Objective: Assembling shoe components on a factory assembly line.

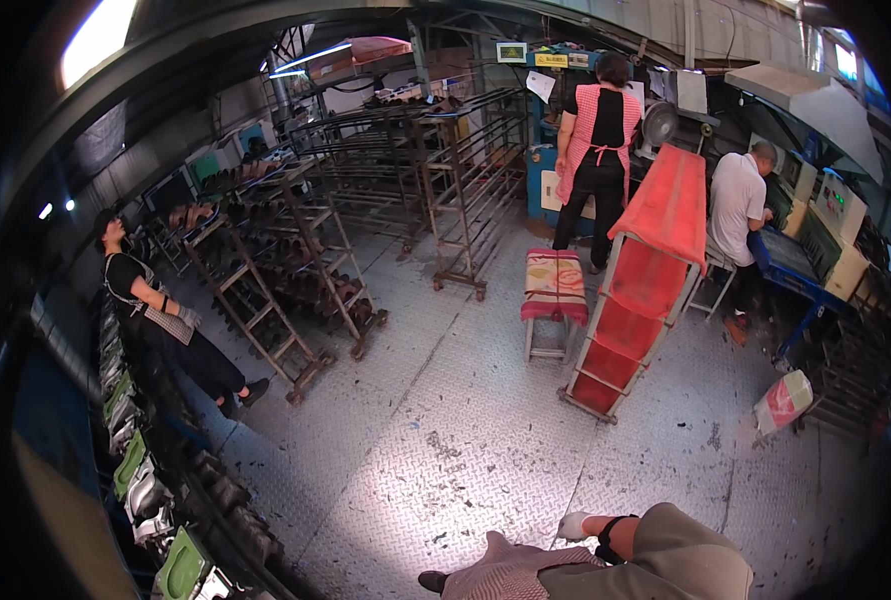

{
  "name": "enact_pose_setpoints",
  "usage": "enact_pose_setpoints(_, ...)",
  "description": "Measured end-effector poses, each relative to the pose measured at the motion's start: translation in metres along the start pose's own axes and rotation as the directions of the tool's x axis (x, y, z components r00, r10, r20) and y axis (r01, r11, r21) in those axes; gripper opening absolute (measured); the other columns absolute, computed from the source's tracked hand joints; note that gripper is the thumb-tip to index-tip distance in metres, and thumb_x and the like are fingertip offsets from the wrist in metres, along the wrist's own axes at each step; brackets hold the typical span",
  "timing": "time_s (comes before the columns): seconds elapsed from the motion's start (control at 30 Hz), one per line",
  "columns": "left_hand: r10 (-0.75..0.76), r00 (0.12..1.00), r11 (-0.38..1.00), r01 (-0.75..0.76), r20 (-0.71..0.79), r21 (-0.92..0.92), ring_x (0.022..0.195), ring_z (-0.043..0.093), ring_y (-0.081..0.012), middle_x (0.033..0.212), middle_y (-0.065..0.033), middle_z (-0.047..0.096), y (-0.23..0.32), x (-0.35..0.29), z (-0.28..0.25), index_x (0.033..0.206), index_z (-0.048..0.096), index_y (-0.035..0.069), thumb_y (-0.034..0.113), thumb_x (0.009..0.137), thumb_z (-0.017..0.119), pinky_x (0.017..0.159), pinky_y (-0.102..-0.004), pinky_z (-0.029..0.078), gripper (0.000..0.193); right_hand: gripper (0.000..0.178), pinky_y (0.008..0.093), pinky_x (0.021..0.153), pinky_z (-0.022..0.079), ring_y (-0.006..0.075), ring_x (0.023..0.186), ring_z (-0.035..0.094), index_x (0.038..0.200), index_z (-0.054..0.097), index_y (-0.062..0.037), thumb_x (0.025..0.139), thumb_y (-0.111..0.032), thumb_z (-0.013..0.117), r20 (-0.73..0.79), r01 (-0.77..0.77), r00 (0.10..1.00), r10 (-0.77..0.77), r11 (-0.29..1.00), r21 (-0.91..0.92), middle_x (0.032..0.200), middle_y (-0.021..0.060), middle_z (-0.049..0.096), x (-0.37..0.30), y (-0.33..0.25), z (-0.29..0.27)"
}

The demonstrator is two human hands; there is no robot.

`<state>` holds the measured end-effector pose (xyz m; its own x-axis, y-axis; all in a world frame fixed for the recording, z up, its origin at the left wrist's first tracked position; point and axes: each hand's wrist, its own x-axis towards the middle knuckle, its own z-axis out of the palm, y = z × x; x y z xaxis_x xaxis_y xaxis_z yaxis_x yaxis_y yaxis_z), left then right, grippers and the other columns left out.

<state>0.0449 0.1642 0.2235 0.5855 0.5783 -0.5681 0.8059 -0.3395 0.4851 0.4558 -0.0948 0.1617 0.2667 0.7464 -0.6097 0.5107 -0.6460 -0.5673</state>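
My right hand point(571, 525), in a pale glove, shows at the lower edge beside my checked apron point(500, 567). A black band point(610, 540) circles the forearm below a loose khaki sleeve point(690, 555). The glove is small in the picture, and I cannot tell how its fingers are set or whether they hold anything. Patterned metal floor lies beneath it, and no object is seen touching it. My left hand is out of view. One dark shoe tip point(432, 580) pokes out left of the apron.
Rolling racks point(265, 270) with shoes stand left; a red-covered rack point(655, 230) and a cloth-covered stool point(553, 290) ahead. A line of green-and-metal moulds point(180, 565) borders the left. Co-workers: one standing left point(155, 300), one at a machine point(595, 140), one seated right point(735, 210).
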Motion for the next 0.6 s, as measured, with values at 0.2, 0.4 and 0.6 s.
enact_pose_setpoints(0.2, 0.026, 1.000, 0.978, -0.024, -0.009, 0.208, 0.104, 0.066, -0.0332, 0.106, -0.0212, 0.069, -0.015, 0.015, 0.004, 0.116, 0.067, 0.007, 0.041, 0.087, 0.062, 0.087, -0.0448, 0.049, 0.045, 0.031, 0.0361, 0.065, 0.052, 0.0205, 0.065, 0.066, 0.085, 0.073, -0.0077, 0.082, -0.032, 0.055, -0.007, 0.005, 1.000, -0.005, 0.998, 0.058, 0.073, 0.0068, 0.070, 0.002, -0.011, -0.008)
enact_pose_setpoints(0.4, -0.129, 0.990, 0.980, 0.136, -0.054, 0.143, 0.110, 0.062, -0.0349, 0.112, -0.0214, 0.067, 0.022, 0.004, -0.008, 0.118, 0.067, 0.013, 0.046, 0.084, 0.060, 0.092, -0.0433, 0.048, 0.048, 0.033, 0.0349, 0.065, 0.052, 0.0187, 0.065, 0.066, 0.080, 0.073, -0.0080, 0.081, -0.035, 0.054, 0.014, 0.151, 0.989, -0.150, 0.980, -0.130, 0.073, 0.0069, 0.071, 0.008, 0.013, -0.005)
enact_pose_setpoints(0.6, -0.242, 0.969, 0.970, 0.243, -0.049, 0.019, 0.115, 0.059, -0.0356, 0.117, -0.0198, 0.065, 0.052, -0.040, -0.023, 0.119, 0.067, 0.017, 0.048, 0.084, 0.058, 0.097, -0.0409, 0.046, 0.048, 0.032, 0.0323, 0.061, 0.053, 0.0168, 0.063, 0.066, 0.089, 0.073, -0.0084, 0.079, -0.036, 0.059, 0.061, -0.029, 0.998, 0.027, 0.999, 0.032, 0.073, 0.0054, 0.071, 0.003, -0.006, -0.018)
